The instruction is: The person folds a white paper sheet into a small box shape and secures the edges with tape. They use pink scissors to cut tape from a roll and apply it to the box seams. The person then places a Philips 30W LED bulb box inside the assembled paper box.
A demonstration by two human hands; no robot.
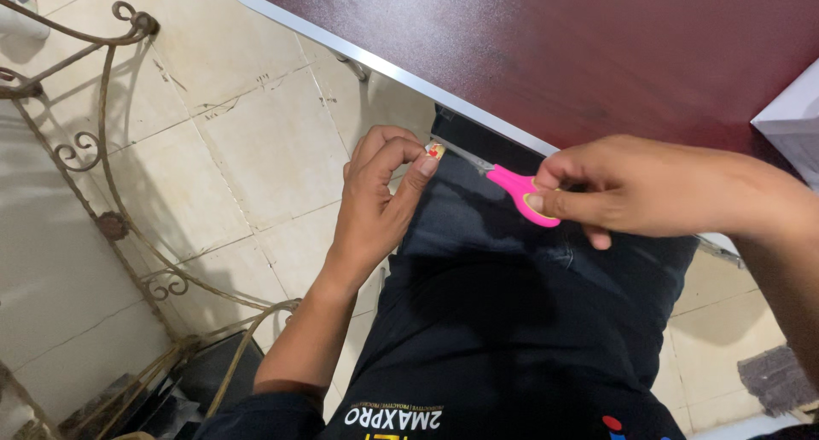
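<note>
My left hand (380, 193) pinches a small pale scrap with red marks (434, 151) between thumb and fingertips, above my lap. My right hand (623, 188) grips pink scissors (522, 194) by their handle, blades pointing left toward the scrap. The blade tips almost reach the scrap; I cannot tell whether they touch. Both hands hover over my dark trousers (503, 269), just below the table's edge.
A dark red table with a pale rim (392, 69) spans the top right. A white box corner (793, 120) sits at its right edge. A wrought-iron stand (111, 227) is at the left on a beige tiled floor (256, 141).
</note>
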